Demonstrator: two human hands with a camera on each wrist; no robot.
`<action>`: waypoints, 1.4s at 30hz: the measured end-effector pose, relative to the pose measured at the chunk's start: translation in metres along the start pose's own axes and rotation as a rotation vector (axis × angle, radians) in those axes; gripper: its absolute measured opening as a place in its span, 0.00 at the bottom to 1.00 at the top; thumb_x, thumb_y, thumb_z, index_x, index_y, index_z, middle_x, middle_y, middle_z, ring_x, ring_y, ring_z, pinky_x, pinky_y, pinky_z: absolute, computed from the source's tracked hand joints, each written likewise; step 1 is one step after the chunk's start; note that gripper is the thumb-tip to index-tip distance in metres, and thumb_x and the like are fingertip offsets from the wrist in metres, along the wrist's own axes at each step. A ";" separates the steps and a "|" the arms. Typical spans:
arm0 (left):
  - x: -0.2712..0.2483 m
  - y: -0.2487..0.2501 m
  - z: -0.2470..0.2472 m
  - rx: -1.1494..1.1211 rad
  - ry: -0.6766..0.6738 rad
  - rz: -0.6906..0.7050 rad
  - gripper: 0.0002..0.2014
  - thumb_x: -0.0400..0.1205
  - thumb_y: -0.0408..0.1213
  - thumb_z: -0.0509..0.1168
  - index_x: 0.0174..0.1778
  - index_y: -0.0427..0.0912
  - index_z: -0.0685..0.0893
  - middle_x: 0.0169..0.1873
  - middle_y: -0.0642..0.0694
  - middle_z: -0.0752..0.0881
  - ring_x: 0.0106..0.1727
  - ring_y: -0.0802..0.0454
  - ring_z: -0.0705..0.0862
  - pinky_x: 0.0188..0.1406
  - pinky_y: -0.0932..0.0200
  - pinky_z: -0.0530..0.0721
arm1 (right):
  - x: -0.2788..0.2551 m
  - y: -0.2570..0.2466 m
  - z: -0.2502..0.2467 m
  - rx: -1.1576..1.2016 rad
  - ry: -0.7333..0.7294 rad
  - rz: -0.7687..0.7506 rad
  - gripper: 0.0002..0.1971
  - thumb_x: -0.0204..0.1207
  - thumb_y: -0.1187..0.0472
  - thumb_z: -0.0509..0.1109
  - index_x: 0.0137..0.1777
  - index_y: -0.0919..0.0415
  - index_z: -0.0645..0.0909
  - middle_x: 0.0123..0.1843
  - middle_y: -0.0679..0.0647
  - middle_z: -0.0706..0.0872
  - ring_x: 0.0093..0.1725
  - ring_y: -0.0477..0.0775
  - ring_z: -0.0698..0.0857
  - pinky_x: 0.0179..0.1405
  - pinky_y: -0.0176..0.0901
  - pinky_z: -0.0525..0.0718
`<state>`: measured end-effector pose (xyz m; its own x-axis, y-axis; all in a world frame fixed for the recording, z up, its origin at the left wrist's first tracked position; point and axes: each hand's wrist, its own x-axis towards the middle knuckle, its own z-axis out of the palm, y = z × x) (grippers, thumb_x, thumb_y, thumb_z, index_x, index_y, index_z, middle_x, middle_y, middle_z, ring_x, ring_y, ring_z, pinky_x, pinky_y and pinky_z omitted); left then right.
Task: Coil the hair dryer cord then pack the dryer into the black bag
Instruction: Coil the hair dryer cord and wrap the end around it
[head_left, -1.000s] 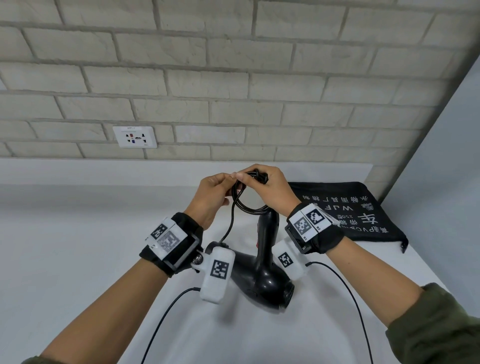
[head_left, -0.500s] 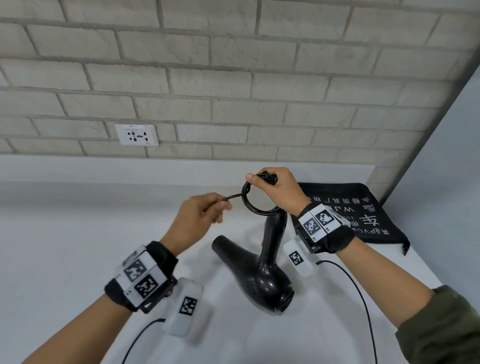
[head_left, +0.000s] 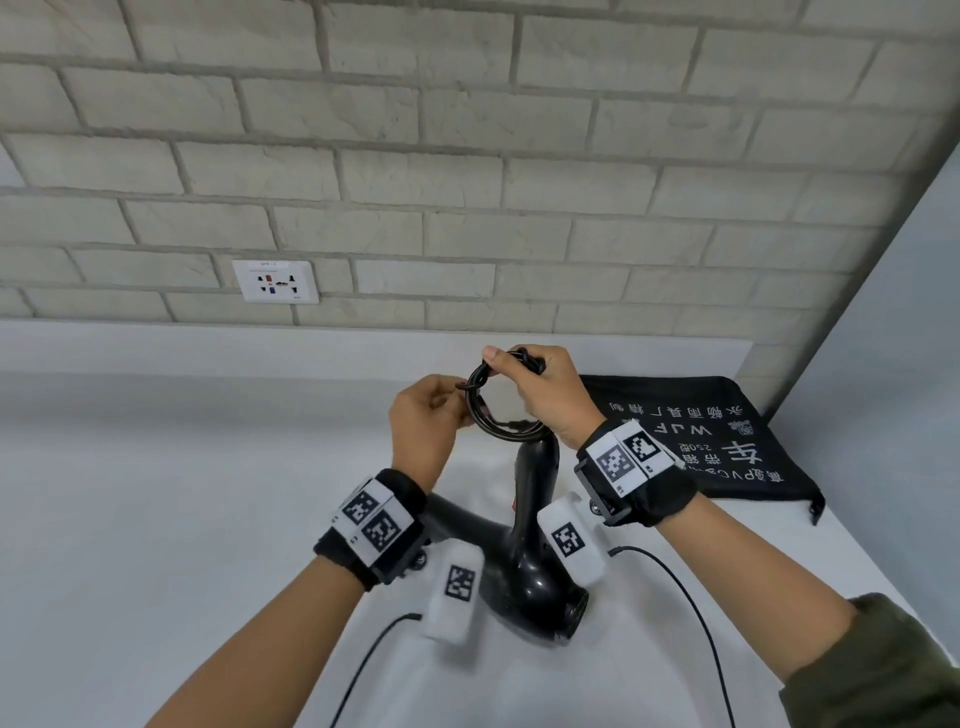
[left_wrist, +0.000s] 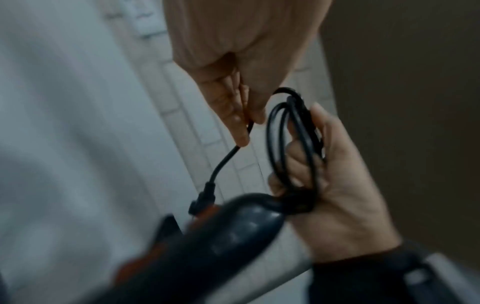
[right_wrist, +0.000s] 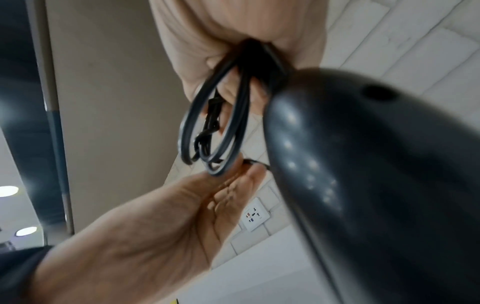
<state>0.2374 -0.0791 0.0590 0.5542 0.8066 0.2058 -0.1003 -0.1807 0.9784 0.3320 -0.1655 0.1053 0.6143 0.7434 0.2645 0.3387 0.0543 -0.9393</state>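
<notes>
The black hair dryer (head_left: 524, 566) rests on the white counter (head_left: 182, 519), handle pointing up and away from me. Above the handle hangs the black cord, wound into a small coil (head_left: 485, 415). My right hand (head_left: 511, 364) grips the top of the coil, fingers curled through the loops (left_wrist: 293, 144). My left hand (head_left: 457, 397) is just left of the coil and pinches a loose stretch of cord (left_wrist: 226, 160) between thumb and fingers. The black bag (head_left: 701, 441) with white print lies flat behind my right wrist, by the corner.
A brick wall runs along the back with a white wall socket (head_left: 275, 281) at left. A pale side wall (head_left: 883, 364) closes the right. Thin black cables (head_left: 691, 597) trail from my wrist cameras over the counter.
Half a second ago my left hand was drawn out to the left with the cord stretched. It has moved back up to the coil. My right hand has kept its hold.
</notes>
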 end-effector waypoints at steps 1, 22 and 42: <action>-0.003 0.002 0.005 -0.149 -0.011 -0.113 0.09 0.81 0.24 0.59 0.38 0.35 0.83 0.25 0.45 0.88 0.27 0.57 0.87 0.31 0.67 0.85 | 0.002 0.004 0.000 -0.018 0.010 -0.022 0.11 0.76 0.59 0.70 0.36 0.66 0.84 0.22 0.45 0.82 0.26 0.38 0.79 0.32 0.26 0.74; -0.027 0.034 0.000 -0.706 -0.435 -0.513 0.09 0.75 0.41 0.65 0.30 0.45 0.83 0.22 0.51 0.78 0.33 0.57 0.82 0.58 0.43 0.84 | 0.008 0.013 -0.001 -0.249 0.107 -0.127 0.13 0.72 0.47 0.71 0.28 0.48 0.80 0.27 0.48 0.83 0.30 0.48 0.79 0.38 0.43 0.76; -0.020 0.031 0.006 -0.718 -0.390 -0.481 0.09 0.82 0.34 0.61 0.35 0.39 0.77 0.15 0.50 0.74 0.22 0.59 0.81 0.52 0.46 0.87 | 0.015 0.015 -0.013 -0.054 0.000 0.255 0.28 0.66 0.41 0.74 0.18 0.54 0.63 0.15 0.45 0.67 0.17 0.43 0.70 0.26 0.34 0.71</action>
<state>0.2279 -0.1043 0.0854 0.8923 0.4360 -0.1167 -0.2016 0.6164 0.7612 0.3556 -0.1618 0.0979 0.6849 0.7283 0.0210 0.2104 -0.1702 -0.9627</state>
